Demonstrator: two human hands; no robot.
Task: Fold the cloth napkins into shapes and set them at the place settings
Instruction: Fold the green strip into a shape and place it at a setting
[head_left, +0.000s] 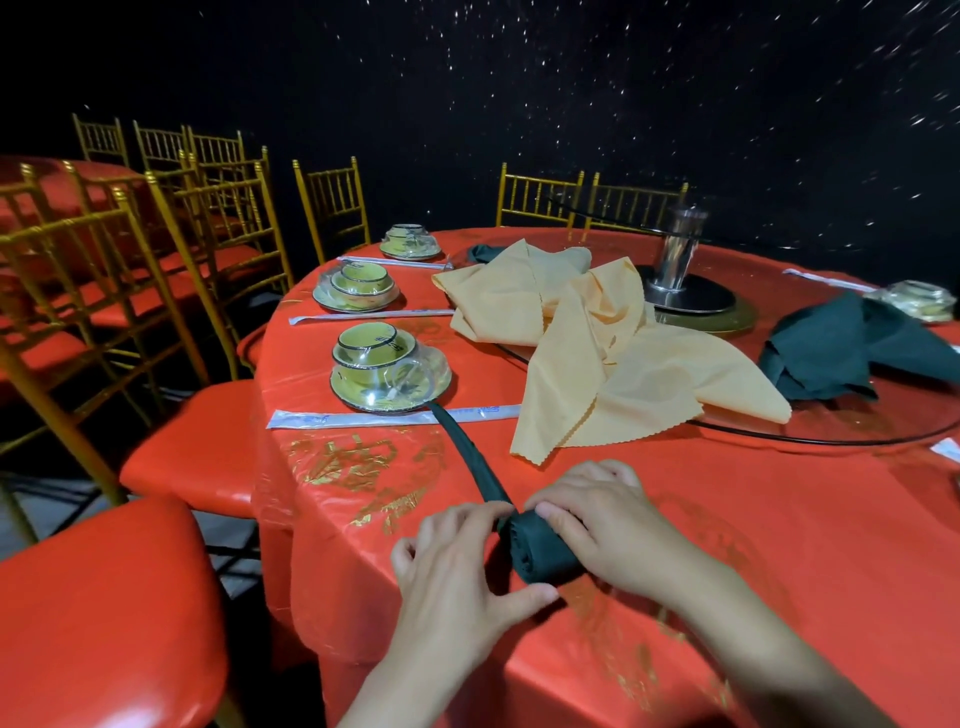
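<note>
My right hand (597, 525) covers the right half of the rolled dark green napkin (540, 545), so I cannot see how that end sits. Its unrolled tail runs away across the red table (779, 519) to the saucer (389, 397) of the nearest place setting, and the tip seems to slip under the rim. My left hand (457, 577) pinches the roll's open end, thumb below, fingers curled over the tail. Both hands are close together, gripping the roll between them. Orange napkins (597, 338) lie heaped beyond, partly on the glass turntable (857, 436).
</note>
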